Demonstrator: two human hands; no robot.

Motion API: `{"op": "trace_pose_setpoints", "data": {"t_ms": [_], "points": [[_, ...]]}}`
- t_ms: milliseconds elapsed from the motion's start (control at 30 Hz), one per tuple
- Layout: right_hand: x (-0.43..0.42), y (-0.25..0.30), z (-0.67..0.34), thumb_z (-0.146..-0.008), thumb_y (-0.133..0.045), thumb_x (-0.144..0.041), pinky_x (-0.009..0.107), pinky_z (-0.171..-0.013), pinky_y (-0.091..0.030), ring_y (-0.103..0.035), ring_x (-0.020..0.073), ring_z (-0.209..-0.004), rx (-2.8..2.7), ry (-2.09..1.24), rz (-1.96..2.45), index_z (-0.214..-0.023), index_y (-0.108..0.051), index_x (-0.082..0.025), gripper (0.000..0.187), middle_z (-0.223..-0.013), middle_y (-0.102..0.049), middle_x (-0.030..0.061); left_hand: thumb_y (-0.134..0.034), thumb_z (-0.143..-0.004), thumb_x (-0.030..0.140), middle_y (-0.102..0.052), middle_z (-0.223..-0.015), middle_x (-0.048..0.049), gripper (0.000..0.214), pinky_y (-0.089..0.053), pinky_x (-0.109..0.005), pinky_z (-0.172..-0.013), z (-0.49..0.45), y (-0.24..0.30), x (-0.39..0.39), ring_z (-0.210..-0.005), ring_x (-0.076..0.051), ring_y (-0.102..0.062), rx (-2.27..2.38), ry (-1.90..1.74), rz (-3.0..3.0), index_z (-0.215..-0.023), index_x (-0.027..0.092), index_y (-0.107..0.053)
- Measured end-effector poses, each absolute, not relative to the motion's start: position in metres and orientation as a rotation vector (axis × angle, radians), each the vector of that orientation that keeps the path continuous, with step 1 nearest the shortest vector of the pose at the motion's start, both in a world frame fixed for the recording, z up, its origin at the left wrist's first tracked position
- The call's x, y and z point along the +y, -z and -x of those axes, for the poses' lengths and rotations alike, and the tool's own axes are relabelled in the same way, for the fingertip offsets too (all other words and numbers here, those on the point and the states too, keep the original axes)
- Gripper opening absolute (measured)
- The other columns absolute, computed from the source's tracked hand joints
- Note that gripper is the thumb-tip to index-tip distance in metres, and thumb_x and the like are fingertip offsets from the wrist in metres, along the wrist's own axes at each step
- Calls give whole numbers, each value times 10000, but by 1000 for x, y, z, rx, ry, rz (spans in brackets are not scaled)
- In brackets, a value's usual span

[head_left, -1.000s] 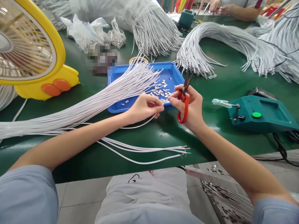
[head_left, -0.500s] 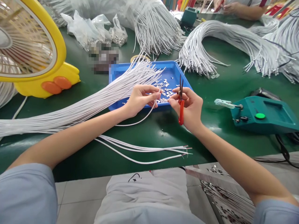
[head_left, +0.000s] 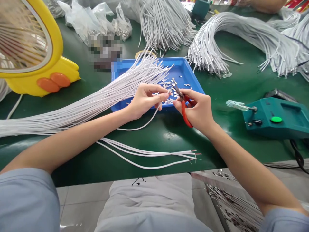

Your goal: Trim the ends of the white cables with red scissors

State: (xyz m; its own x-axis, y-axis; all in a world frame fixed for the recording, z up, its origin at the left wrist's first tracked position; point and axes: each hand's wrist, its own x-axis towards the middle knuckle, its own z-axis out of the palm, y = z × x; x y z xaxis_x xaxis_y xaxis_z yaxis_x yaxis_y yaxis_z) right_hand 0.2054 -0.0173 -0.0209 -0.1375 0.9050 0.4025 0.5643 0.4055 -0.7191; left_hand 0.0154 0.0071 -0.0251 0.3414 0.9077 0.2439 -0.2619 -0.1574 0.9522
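Observation:
My left hand (head_left: 147, 99) pinches a white cable (head_left: 152, 116) near its end, with the tail curving down to the table. Close to that end, my right hand (head_left: 196, 108) is closed on red-handled scissors (head_left: 185, 114), their dark blades angled up and left toward the cable. Both hands are over the front edge of a blue tray (head_left: 196, 80) that holds small scattered silvery pieces (head_left: 174, 84). A thick bundle of white cables (head_left: 96, 104) lies across the tray's left side. Several separate cables (head_left: 149, 152) with stripped ends lie nearer to me on the green table.
A yellow fan (head_left: 41, 75) stands at the left. Plastic bags (head_left: 89, 22) and more cable bundles (head_left: 241, 29) lie at the back. To the right sits a teal device (head_left: 275, 117) with a green button. Another person's arm (head_left: 267, 4) shows at the far edge.
The scissors have turned from pointing straight up to leaning left toward the cable end. My left hand still holds the cable. The whole view has shifted slightly.

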Motion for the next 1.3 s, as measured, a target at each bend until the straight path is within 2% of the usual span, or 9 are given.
{"op": "trace_pose_setpoints", "data": {"t_ms": [400,767,1000,1300], "points": [[-16,21,-209,-716,-747,-222,378,-680,-517,-596,200,-701,-1961,-387,1183,-1007,-746,-289,299,-780,-727,9,-816,-689,284,-663,-668,3,169,-458,-196,-442,-16,25,7,-448,-57,-555,658,-1165,-1320,-730,133,-753],[-15,21,-209,-713,-736,-227,354,-651,-523,-576,177,-655,-2009,-377,1161,-999,-753,-297,295,-769,-709,5,-853,-618,239,-640,-649,18,178,-460,-188,-424,-19,20,5,-428,-37,-531,653,-1133,-1301,-674,120,-732],[-17,21,-209,-712,-750,-226,367,-676,-509,-571,180,-668,-2018,-421,1150,-984,-755,-303,283,-773,-704,2,-781,-670,127,-652,-671,1,55,-472,-175,-424,-19,21,2,-529,-60,-569,597,-1176,-1367,-724,135,-771],[-25,18,-206,-734,-741,-255,365,-689,-507,-577,186,-676,-2027,-441,1189,-950,-756,-302,221,-714,-685,-5,-822,-675,246,-646,-687,-7,137,-481,-204,-442,-16,25,3,-528,-70,-571,610,-1128,-1442,-714,135,-753]]}}
